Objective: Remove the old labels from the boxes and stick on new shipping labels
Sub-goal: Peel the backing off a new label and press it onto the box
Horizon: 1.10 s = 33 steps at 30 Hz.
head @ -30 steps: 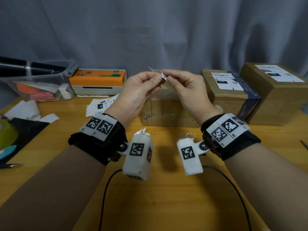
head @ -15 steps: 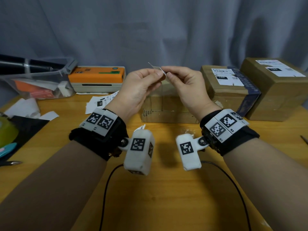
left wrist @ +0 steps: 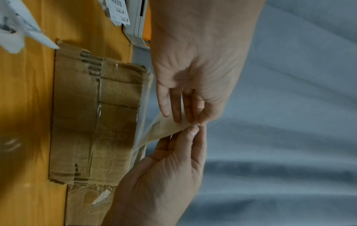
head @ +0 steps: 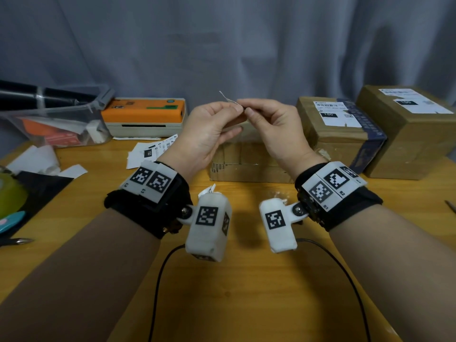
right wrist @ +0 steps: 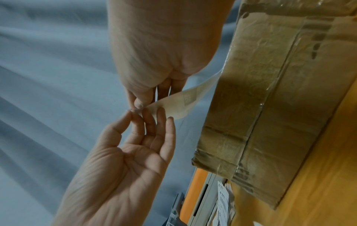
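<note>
- Head view: left hand (head: 207, 134) and right hand (head: 274, 129) raised together above the desk (head: 246, 280), fingertips meeting. Both pinch a label (head: 228, 98); its thin white corner pokes up just above the left fingers.
- Taped box (head: 246, 164) sits on the desk directly below and behind the hands. Two labelled boxes (head: 345, 129) stand well right of the right hand. Orange printer (head: 145, 114) lies left of the left hand, loose labels (head: 150, 151) near it.
- Left wrist view: left hand (left wrist: 197, 73) thumb and fingers pinched on the label (left wrist: 160, 130); right hand (left wrist: 164, 175) thumb presses the same edge. Box (left wrist: 96, 119) just beside.
- Right wrist view: right hand (right wrist: 158, 50) pinches the label (right wrist: 181, 104) at its tip; left hand (right wrist: 123, 160) fingers lightly spread, tips on the label. Box (right wrist: 270, 91) beside both hands.
</note>
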Each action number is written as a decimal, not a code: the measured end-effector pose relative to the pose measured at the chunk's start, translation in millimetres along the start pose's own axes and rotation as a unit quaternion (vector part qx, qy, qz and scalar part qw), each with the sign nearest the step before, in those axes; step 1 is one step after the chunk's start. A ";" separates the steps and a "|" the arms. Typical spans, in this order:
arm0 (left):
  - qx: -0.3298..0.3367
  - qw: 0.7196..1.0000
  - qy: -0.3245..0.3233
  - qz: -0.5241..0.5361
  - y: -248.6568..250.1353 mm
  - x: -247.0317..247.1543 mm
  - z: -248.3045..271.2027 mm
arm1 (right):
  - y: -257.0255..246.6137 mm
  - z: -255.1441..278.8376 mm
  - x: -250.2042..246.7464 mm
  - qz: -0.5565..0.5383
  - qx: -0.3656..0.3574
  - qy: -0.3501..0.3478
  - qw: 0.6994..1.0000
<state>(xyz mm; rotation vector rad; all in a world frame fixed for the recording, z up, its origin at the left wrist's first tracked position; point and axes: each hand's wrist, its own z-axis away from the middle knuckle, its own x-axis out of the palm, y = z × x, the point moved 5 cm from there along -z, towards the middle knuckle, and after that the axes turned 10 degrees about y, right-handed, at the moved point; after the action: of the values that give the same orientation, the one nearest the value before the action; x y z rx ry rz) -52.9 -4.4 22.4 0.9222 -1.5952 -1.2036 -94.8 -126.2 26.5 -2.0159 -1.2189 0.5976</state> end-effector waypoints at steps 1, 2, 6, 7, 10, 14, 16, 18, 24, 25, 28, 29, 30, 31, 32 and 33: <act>0.001 1.000 -0.001 0.001 -0.2 0.7 0.4 | -0.6 0.8 0.3 -0.001 0.001 -0.003 1.000; 0.002 1.000 -0.001 0.002 -0.3 1.3 0.6 | -1.3 1.5 0.7 -0.002 0.002 -0.006 1.000; 0.011 1.000 -0.007 0.015 -0.2 2.6 2.3 | -3.8 3.8 1.6 -0.011 0.010 -0.008 1.000; 0.015 1.000 -0.011 0.014 0.3 2.7 3.0 | -4.3 3.8 1.4 -0.016 0.013 -0.006 1.000; 0.027 0.999 -0.020 0.004 1.7 2.7 4.5 | -6.0 2.3 0.4 -0.021 0.014 -0.005 1.000; 0.038 0.999 -0.017 0.000 1.7 2.4 4.1 | -6.1 -0.3 -0.5 -0.010 0.006 0.005 1.000; 0.045 0.999 -0.013 -0.007 1.6 3.0 4.4 | -6.0 -0.8 -0.9 -0.007 0.003 0.009 1.000; 0.052 0.998 -0.011 -0.019 1.8 4.5 5.2 | -6.0 -0.8 -1.3 0.001 0.000 0.011 1.000; 0.041 0.999 0.005 0.007 -0.2 3.3 4.7 | -3.7 0.0 -0.9 0.003 0.001 -0.003 1.000; 0.037 0.999 0.006 0.017 -0.4 2.4 4.7 | -3.5 0.0 -1.0 0.001 0.000 -0.003 1.000; 0.028 0.999 0.010 0.028 -1.2 0.3 5.1 | -3.0 -0.2 -1.3 -0.007 0.004 0.003 1.000; 0.025 0.999 0.010 0.030 -1.6 0.2 5.3 | -2.5 -0.3 -1.2 -0.006 0.003 0.003 1.000; 0.022 0.999 0.010 0.031 -1.6 0.5 5.4 | -2.2 -0.4 -1.0 -0.006 0.002 0.001 1.000; 0.019 0.999 0.010 0.031 -1.7 0.8 5.6 | -1.6 -0.3 -0.8 -0.006 0.000 -0.001 1.000; 0.016 0.999 0.011 0.031 -1.6 1.3 5.8 | -1.2 -0.3 -0.9 -0.006 -0.001 -0.002 1.000; 0.014 0.999 0.013 0.032 -1.5 1.3 5.8 | -0.9 -0.2 -0.9 -0.005 -0.002 -0.002 1.000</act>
<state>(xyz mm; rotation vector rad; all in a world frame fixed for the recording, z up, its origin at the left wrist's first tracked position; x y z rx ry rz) -58.8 -4.2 20.6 0.8949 -1.6110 -1.1240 -95.6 -126.8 27.4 -2.0108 -1.2335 0.5948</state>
